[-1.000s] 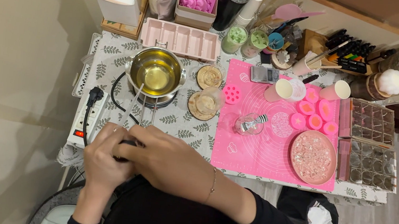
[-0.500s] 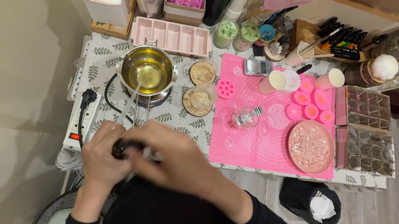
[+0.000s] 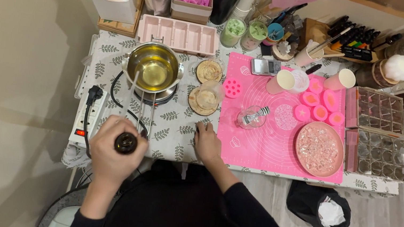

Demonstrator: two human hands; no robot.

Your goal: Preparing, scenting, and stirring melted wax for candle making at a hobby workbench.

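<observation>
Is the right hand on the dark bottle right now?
No, the right hand rests on the tablecloth, apart from the dark bottle, which the left hand holds.

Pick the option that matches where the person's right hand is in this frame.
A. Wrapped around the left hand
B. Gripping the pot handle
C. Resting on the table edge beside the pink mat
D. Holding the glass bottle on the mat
C: the right hand lies flat on the leaf-print tablecloth next to the pink mat, apart from the left hand, which holds a small dark bottle.
</observation>
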